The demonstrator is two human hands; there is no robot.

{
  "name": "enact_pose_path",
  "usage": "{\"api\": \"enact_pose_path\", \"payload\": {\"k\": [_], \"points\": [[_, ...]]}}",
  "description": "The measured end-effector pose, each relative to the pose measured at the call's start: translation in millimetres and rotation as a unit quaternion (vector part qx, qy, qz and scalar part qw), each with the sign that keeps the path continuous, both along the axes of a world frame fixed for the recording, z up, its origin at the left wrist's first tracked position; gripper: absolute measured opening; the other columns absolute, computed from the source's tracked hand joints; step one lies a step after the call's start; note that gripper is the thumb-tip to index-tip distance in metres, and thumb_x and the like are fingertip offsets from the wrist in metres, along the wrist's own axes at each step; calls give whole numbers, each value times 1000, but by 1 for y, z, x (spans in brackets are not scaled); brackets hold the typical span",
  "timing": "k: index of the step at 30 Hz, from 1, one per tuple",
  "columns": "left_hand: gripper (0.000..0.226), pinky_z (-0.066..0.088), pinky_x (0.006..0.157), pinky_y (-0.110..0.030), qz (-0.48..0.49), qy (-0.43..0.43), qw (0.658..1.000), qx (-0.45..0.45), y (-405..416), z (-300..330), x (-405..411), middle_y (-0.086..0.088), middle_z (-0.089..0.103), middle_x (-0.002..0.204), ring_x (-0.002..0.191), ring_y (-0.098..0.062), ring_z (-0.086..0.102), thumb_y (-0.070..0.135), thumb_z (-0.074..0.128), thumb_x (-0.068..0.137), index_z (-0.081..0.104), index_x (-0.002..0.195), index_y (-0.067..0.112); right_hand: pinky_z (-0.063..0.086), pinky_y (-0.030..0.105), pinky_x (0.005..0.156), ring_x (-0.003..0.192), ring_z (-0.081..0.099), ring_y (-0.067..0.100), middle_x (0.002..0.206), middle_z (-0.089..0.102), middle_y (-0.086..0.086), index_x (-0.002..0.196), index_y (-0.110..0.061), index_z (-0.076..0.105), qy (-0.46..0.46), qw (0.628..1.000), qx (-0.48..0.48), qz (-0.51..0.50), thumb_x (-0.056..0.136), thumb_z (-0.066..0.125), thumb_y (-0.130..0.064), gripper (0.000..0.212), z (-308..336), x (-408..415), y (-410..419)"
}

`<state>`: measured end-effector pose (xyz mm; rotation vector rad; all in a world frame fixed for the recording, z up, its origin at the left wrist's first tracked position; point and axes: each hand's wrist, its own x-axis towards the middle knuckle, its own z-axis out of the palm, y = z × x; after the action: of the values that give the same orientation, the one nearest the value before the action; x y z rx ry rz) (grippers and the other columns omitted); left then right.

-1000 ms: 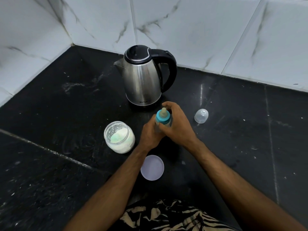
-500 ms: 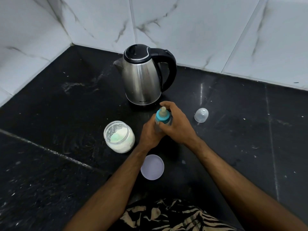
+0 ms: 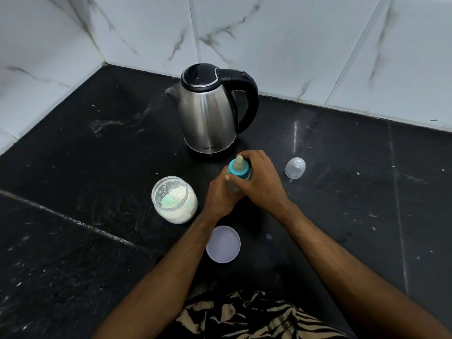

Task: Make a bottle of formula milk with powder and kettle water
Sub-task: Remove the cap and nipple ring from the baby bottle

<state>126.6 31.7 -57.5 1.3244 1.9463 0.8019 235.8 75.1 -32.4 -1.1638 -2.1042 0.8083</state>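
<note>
On the surface (image 3: pixel 73 167), the kettle (image 3: pixel 208 116) stands behind the bottle (image 3: pixel 238 171). The jar (image 3: pixel 175 199) sits left of the bottle, the cap (image 3: pixel 295 168) right, the lid (image 3: pixel 223 243) nearest the person.

The kettle (image 3: pixel 208 118) was brushed steel with a glossy black plastic handle (image 3: pixel 247 94); the table (image 3: pixel 85 155) was polished dark stone, the wall (image 3: pixel 293 40) glossy marbled tile.

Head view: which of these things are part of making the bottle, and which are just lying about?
In use:
bottle, held by left hand and right hand
kettle
powder jar

Lying about for now:
jar lid
clear bottle cap
</note>
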Motion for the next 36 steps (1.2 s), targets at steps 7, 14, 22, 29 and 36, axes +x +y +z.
{"api": "enact_pose_path", "payload": {"k": [7, 14, 22, 29, 36], "points": [[56, 47, 106, -34, 0, -40, 999, 35, -5, -2, -5, -5, 63, 128, 120, -18, 60, 23, 79, 83, 52, 132, 14, 42, 27, 94, 109, 52, 11, 121, 63, 2, 125, -16, 61, 19, 998, -16, 50, 77, 79, -21, 51, 8, 7, 2], [58, 46, 101, -27, -2, -43, 998, 43, -2, -5, -4, 0, 62, 126, 117, -12, 58, 25, 79, 83, 51, 132, 16, 43, 9, 84, 98, 57, 1, 114, 64, -3, 124, -15, 60, 63, 992, -58, 91, 75, 77, -12, 52, 16, 10, 5], [64, 48, 97, -23, 9, -91, 993, 73, -7, -14, -11, 8, 64, 119, 110, -10, 61, 20, 86, 75, 55, 131, 21, 47, 15, 84, 96, 60, 10, 109, 62, 9, 131, -15, 54, 136, 987, -73, 43, 77, 79, -4, 60, 19, 49, 23], [58, 41, 80, 0, 14, -72, 992, 98, -7, -18, -12, 10, 66, 111, 100, -7, 62, 23, 88, 73, 59, 123, 18, 48, 24, 99, 114, 57, 11, 122, 54, 1, 125, -27, 55, 84, 990, -102, -45, 74, 79, -2, 61, -9, 110, 20], [60, 47, 91, -21, 6, -59, 993, 105, -6, -22, -13, 6, 66, 116, 103, -10, 61, 24, 88, 74, 58, 126, 16, 50, 36, 100, 112, 55, 21, 115, 47, 0, 136, -27, 46, 53, 992, -107, -47, 72, 75, 3, 76, -31, 142, 7]]}}
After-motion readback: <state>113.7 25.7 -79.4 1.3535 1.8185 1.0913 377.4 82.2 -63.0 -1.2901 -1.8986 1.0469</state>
